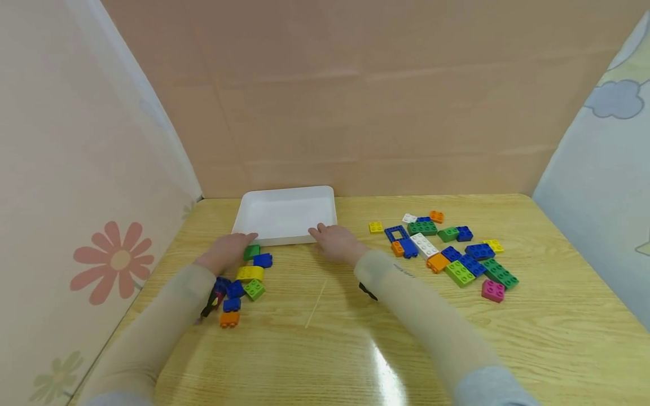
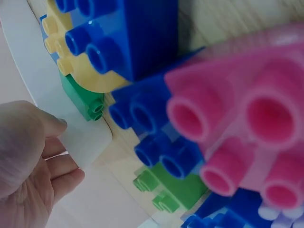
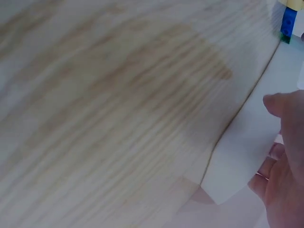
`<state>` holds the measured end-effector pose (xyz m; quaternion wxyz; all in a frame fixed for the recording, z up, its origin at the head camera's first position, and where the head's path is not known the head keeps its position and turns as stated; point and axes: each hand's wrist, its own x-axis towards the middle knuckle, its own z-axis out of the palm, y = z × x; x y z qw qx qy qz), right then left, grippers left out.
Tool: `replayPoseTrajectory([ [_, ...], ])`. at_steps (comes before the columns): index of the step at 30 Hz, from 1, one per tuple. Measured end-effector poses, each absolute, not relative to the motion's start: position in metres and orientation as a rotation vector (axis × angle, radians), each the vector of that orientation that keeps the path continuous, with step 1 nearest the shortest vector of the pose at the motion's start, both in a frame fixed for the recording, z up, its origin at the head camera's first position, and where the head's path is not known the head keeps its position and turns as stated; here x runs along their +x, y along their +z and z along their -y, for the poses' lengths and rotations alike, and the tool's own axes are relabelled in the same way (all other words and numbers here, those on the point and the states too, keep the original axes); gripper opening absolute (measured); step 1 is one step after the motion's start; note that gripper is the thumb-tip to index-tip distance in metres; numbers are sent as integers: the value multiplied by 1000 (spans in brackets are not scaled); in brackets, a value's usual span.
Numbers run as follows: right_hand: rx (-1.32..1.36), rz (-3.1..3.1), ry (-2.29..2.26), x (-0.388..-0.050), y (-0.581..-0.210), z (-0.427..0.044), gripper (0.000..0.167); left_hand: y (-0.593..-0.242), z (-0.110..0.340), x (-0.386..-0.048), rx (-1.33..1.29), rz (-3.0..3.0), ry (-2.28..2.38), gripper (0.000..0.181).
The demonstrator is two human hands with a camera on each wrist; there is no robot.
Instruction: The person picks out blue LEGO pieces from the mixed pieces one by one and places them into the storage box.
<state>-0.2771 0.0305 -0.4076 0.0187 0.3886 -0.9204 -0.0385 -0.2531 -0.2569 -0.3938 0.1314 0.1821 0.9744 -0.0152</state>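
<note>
A shallow white tray [image 1: 284, 214] lies at the back of the wooden table, with nothing in it. My left hand [image 1: 231, 250] grips its near left corner; the left wrist view shows the thumb against the outer wall and the fingers [image 2: 66, 183] at the corner's edge. At the near right corner, my right hand [image 1: 337, 242] holds the tray, thumb [image 3: 273, 104] on the outer wall and fingers partly hidden beyond the rim. Close to the left hand are a green block [image 1: 251, 252], a blue block [image 1: 263, 260] and a yellow rounded block [image 1: 250, 274].
Below the left hand lie more toy blocks, among them a light green block [image 1: 255, 290], an orange block [image 1: 229, 320] and a pink block [image 2: 232, 118]. A wide group at right includes a white block [image 1: 424, 246] and a magenta block [image 1: 493, 290]. A cardboard-coloured panel [image 1: 365, 113] stands behind.
</note>
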Motion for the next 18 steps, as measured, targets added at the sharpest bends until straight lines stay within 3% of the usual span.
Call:
replayPoseTrajectory([
  [5,1206,2840,-200,-281,-411,-32,25,-390,255,-257,538,-2829,-62,52],
  [18,1155,2919,-193,-278,-408,-37,25,-386,246,-260,583,-2834,-114,36],
])
